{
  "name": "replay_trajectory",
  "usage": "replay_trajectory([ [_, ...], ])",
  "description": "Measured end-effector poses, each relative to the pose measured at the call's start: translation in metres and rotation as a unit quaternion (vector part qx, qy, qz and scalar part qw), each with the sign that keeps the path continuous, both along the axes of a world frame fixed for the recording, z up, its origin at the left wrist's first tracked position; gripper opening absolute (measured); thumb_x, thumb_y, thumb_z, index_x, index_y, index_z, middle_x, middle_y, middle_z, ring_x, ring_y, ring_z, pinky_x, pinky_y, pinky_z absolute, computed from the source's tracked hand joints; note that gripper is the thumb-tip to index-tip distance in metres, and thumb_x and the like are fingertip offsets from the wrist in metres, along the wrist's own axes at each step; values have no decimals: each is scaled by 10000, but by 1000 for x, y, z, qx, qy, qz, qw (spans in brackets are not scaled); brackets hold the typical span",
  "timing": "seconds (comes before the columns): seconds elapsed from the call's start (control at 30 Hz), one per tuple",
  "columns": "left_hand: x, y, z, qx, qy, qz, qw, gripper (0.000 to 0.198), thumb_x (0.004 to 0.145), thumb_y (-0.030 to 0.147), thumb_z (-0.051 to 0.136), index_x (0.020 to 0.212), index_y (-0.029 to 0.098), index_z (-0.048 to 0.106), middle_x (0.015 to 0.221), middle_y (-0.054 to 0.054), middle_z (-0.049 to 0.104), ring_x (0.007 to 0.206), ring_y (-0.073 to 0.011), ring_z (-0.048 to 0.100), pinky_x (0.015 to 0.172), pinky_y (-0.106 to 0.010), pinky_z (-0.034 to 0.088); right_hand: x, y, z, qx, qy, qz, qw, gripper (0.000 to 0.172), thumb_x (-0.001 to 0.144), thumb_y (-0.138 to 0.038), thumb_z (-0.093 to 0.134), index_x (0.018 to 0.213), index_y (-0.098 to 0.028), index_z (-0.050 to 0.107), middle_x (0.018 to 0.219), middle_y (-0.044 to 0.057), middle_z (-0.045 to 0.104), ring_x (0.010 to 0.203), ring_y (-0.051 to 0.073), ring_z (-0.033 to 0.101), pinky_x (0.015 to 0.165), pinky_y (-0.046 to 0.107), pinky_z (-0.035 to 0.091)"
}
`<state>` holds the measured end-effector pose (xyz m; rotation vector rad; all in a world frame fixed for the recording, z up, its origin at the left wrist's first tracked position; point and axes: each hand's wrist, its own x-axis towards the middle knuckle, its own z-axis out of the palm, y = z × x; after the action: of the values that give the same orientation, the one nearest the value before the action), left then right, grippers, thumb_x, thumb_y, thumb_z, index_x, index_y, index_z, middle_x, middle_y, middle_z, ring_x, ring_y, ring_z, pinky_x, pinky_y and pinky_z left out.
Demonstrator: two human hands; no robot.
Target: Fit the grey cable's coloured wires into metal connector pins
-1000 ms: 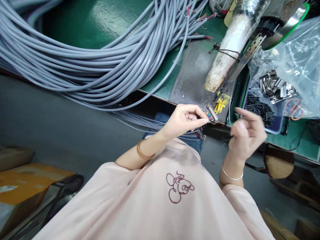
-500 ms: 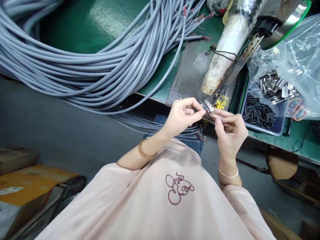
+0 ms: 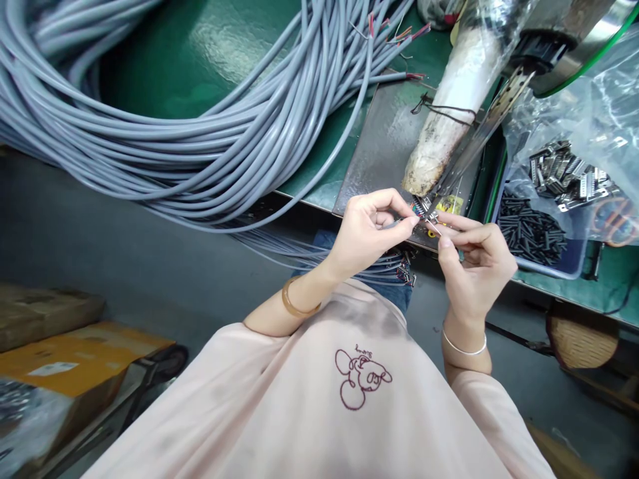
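My left hand (image 3: 372, 223) is closed, thumb and forefinger pinched at the coloured wires of a small metal multi-pin connector (image 3: 423, 206). Opposite it, my right hand (image 3: 479, 263) has its thumb and fingers closed on a thin pale strand (image 3: 433, 227) that reaches toward the connector's pins. Whether the strand is wire or solder I cannot tell. Just above the connector hang the white wrapped tube's end (image 3: 419, 169) and a dark narrow metal piece (image 3: 456, 163), which covers part of it. The fingertips hide the wire ends.
Thick coils of grey cable (image 3: 239, 146) lie across the green bench (image 3: 239, 53). A blue tray (image 3: 574, 266) at right holds black sleeves (image 3: 532, 229), with metal connectors (image 3: 569, 173) in a plastic bag above. Finished-looking cable ends (image 3: 404, 269) rest over my lap.
The connector has shifted slightly right, and the metal piece now overlaps it in view. Both hands have moved slightly right, still pinching. The whole view has shifted a little.
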<state>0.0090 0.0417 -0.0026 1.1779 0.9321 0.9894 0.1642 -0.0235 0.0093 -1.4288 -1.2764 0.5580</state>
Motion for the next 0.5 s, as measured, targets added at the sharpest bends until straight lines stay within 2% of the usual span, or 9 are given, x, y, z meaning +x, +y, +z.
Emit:
replay_trajectory([
  [0.23,-1,2,6,-17,-13,-10,1000,157,807,242,748,736,155,638,627,20,559,448,-25,389,419,-194,259,0,3,7,-15,-25,3,1000,126,877,-221,712,804,-219,609,1065,53,784,907,192,778,802,351,676],
  [0.5,-1,4,9,-27,-25,-23,999,162,785,214,747,716,150,615,638,21,560,444,-15,373,405,-190,245,1,6,9,-17,-72,-11,997,85,870,-235,731,812,-224,669,1002,38,789,896,193,770,738,332,659],
])
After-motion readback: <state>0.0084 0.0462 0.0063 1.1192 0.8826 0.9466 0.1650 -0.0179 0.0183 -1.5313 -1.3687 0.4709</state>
